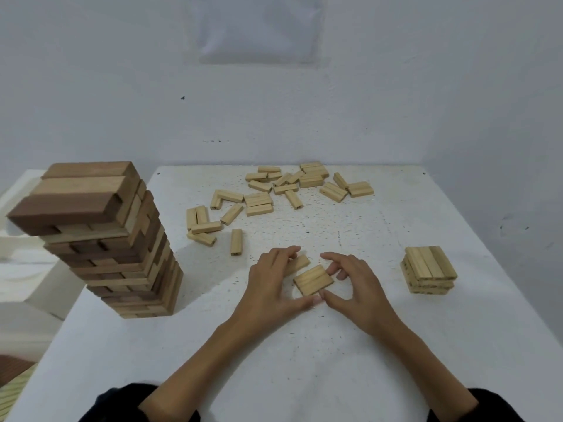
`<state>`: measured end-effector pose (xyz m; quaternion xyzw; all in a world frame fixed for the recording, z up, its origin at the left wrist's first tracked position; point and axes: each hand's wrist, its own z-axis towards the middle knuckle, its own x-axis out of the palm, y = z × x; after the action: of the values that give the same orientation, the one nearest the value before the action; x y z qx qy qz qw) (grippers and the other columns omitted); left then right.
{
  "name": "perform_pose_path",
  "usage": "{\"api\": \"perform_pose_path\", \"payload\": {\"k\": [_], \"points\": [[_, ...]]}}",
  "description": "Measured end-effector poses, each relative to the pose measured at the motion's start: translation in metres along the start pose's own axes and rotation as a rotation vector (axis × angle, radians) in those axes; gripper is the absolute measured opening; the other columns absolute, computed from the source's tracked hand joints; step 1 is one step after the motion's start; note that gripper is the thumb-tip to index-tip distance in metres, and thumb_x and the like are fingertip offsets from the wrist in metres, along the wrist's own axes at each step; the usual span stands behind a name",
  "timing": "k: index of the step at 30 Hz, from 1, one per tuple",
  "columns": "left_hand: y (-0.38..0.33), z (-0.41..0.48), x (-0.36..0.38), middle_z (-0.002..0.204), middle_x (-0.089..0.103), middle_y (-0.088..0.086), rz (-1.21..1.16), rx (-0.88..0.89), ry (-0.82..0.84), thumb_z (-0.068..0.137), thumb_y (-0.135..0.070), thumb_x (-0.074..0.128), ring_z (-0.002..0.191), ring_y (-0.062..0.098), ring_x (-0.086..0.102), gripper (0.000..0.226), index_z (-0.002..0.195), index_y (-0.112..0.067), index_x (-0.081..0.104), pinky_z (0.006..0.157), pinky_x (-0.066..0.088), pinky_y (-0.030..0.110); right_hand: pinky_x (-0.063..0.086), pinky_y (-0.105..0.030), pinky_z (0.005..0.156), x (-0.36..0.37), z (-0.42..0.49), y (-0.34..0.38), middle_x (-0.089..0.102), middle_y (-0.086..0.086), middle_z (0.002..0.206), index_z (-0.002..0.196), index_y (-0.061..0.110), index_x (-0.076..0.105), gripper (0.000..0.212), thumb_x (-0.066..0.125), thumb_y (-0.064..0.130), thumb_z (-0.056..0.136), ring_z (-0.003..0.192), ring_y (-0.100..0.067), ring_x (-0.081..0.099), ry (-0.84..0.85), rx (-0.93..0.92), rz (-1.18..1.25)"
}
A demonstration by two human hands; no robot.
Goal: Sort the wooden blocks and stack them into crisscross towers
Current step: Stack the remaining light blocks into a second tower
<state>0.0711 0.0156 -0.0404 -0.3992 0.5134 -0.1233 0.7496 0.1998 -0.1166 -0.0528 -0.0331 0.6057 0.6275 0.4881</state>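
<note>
At the centre of the white table (304, 354), both hands work around a block row (313, 280): pale wooden blocks laid flat, long sides touching, the row turned at an angle to the table edge. The count appears to be three, but the seams are too soft to confirm.

Left hand (271, 281): fingers curled over a single block (300, 264), which lies just beyond the row and is partly covered by the fingertips. The thumb extends along the near side and touches the row's near corner.

Right hand (358, 289): fingers curled at the row's right edge, thumb set at the same near corner, tip to tip with the left thumb. The row is bracketed between thumb and fingers; it rests on the table surface, not lifted.

Other task items:
- Tall tower (103, 239): at the left edge of the table, built of larger blocks in mixed dark and light wood, layers crossing at right angles. The top layers sit slightly offset from those below.
- Short stack (429, 271): to the right, well apart from the hands, pale blocks in crossed layers, three blocks across the top.
- Loose blocks (274, 193): scattered across the far half of the table, lying flat at mixed angles, some touching or overlapping.

Dark sleeves (134, 403) cover both arms at the bottom of the frame.
</note>
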Motion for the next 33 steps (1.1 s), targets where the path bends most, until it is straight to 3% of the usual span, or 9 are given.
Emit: {"api": "perform_pose_path", "payload": {"k": [6, 9, 11, 13, 16, 19, 23, 29, 33], "points": [[0.005, 0.006, -0.01, 0.115, 0.045, -0.03, -0.062, 0.007, 0.044, 0.077, -0.03, 0.075, 0.111, -0.003, 0.04, 0.067, 0.132, -0.038, 0.039, 0.098, 0.039, 0.033, 0.033, -0.009, 0.087, -0.006, -0.005, -0.007, 0.051, 0.013, 0.106, 0.128, 0.039, 0.039, 0.055, 0.05, 0.032, 0.074, 0.098, -0.004, 0.043, 0.049, -0.039, 0.058], [0.007, 0.007, -0.017, 0.128, 0.043, -0.024, -0.03, 0.04, 0.107, 0.078, -0.041, 0.073, 0.119, -0.001, 0.037, 0.074, 0.138, -0.039, 0.028, 0.105, 0.035, 0.035, 0.029, -0.023, 0.092, -0.005, -0.006, -0.003, 0.043, 0.01, 0.119, 0.135, 0.03, 0.04, 0.06, 0.041, 0.05, 0.078, 0.106, -0.002, 0.032, 0.028, -0.048, -0.115], [0.009, 0.004, -0.021, 0.15, 0.024, -0.012, 0.159, -0.008, 0.155, 0.077, -0.07, 0.054, 0.136, 0.003, 0.017, 0.094, 0.149, -0.029, 0.009, 0.117, 0.013, 0.03, 0.02, -0.03, 0.103, -0.004, -0.008, 0.003, 0.027, 0.011, 0.137, 0.145, 0.026, 0.028, 0.088, 0.02, 0.08, 0.075, 0.124, -0.004, 0.019, 0.14, -0.021, -0.294], [0.008, -0.005, -0.023, 0.158, -0.008, -0.006, 0.369, -0.091, 0.186, 0.062, -0.093, 0.012, 0.141, 0.004, -0.01, 0.118, 0.149, -0.019, -0.015, 0.113, -0.009, 0.026, 0.002, -0.03, 0.111, -0.005, -0.011, 0.008, 0.007, 0.007, 0.153, 0.149, 0.024, 0.014, 0.106, -0.002, 0.088, 0.067, 0.136, -0.01, 0.001, 0.248, 0.004, -0.447], [0.002, -0.024, -0.019, 0.152, -0.033, -0.005, 0.44, -0.136, 0.223, 0.055, -0.091, -0.013, 0.13, 0.002, -0.04, 0.114, 0.141, -0.019, -0.032, 0.111, -0.023, 0.033, -0.012, -0.03, 0.11, -0.003, -0.014, 0.013, -0.011, 0.003, 0.157, 0.15, 0.023, 0.003, 0.107, -0.008, 0.087, 0.065, 0.139, -0.014, -0.012, 0.303, 0.04, -0.525], [0.004, -0.029, -0.013, 0.151, -0.035, -0.004, 0.471, -0.109, 0.225, 0.061, -0.085, -0.019, 0.134, 0.005, -0.038, 0.1, 0.137, -0.022, -0.034, 0.112, -0.024, 0.038, -0.013, -0.035, 0.112, -0.001, -0.013, 0.013, -0.015, 0.001, 0.156, 0.15, 0.024, -0.004, 0.105, -0.013, 0.085, 0.065, 0.14, -0.018, -0.011, 0.333, 0.032, -0.591], [0.005, -0.023, -0.011, 0.151, -0.035, -0.001, 0.535, -0.094, 0.24, 0.05, -0.085, -0.032, 0.136, 0.008, -0.035, 0.112, 0.14, -0.018, -0.031, 0.112, -0.023, 0.04, -0.013, -0.039, 0.113, 0.001, -0.011, 0.013, -0.014, -0.001, 0.157, 0.149, 0.025, -0.004, 0.107, -0.02, 0.085, 0.063, 0.142, -0.02, -0.008, 0.365, 0.009, -0.583], [0.009, -0.02, -0.011, 0.155, -0.026, -0.003, 0.545, -0.072, 0.234, 0.052, -0.089, -0.025, 0.14, 0.01, -0.027, 0.117, 0.146, -0.02, -0.022, 0.114, -0.019, 0.04, -0.009, -0.03, 0.11, -0.002, -0.005, 0.014, -0.005, 0.005, 0.156, 0.148, 0.031, -0.005, 0.107, -0.021, 0.087, 0.058, 0.138, -0.011, -0.007, 0.348, 0.016, -0.508], [0.017, -0.012, -0.02, 0.155, -0.002, -0.01, 0.402, -0.04, 0.169, 0.063, -0.091, 0.018, 0.136, 0.002, -0.012, 0.11, 0.151, -0.027, 0.0, 0.11, -0.011, 0.023, 0.005, -0.023, 0.1, -0.008, 0.01, 0.007, 0.006, 0.011, 0.15, 0.147, 0.037, -0.001, 0.11, -0.007, 0.094, 0.053, 0.13, -0.004, 0.006, 0.34, 0.029, -0.405]]}}
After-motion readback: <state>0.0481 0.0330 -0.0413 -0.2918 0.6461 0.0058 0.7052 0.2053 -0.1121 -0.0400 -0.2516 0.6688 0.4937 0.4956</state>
